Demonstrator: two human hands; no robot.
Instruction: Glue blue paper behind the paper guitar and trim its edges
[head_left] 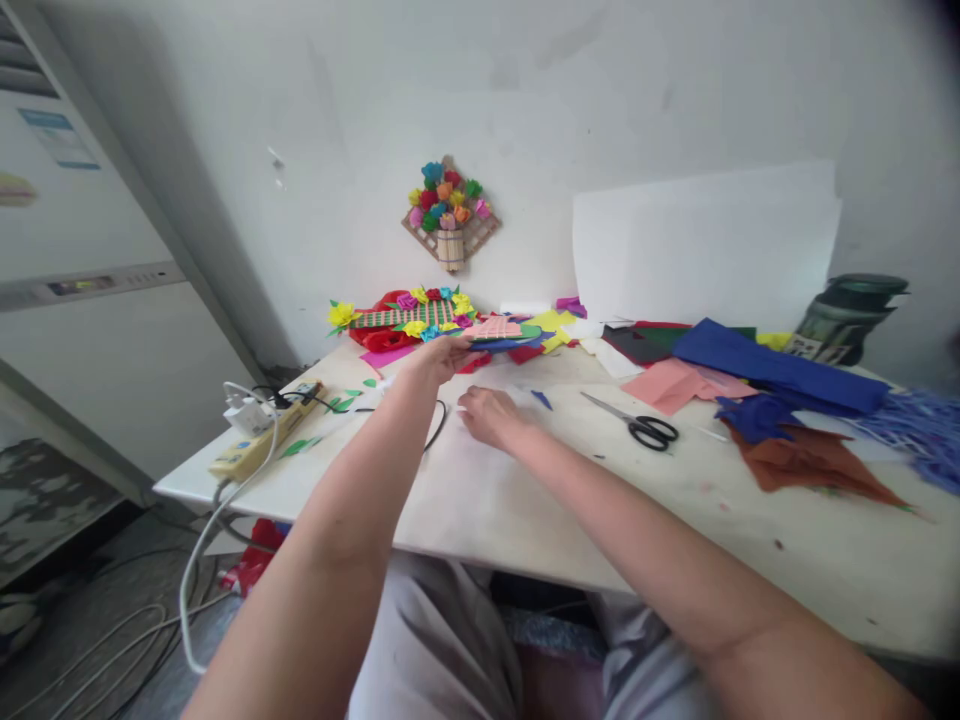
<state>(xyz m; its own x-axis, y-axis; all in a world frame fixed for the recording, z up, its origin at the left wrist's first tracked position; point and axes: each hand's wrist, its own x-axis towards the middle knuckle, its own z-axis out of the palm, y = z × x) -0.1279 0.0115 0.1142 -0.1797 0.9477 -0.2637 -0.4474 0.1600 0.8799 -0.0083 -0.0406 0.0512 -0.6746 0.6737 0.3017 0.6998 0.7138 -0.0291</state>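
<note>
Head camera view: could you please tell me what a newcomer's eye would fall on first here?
Probably the paper-flower decoration on the wall, above a flowered woven piece at the table's far edge. Next, the left hand gripping a stack of coloured sheets, the right hand resting on the tabletop. Black-handled scissors lie right of it, beside blue fabric.

The left hand (435, 358) hides its fingertips under the stacked paper pieces (504, 333), so the grip is unclear. Right of the scissors (636, 422), the blue shredded paper (921, 432) runs off the picture's edge. The power strip (259, 440) is blurred.
</note>
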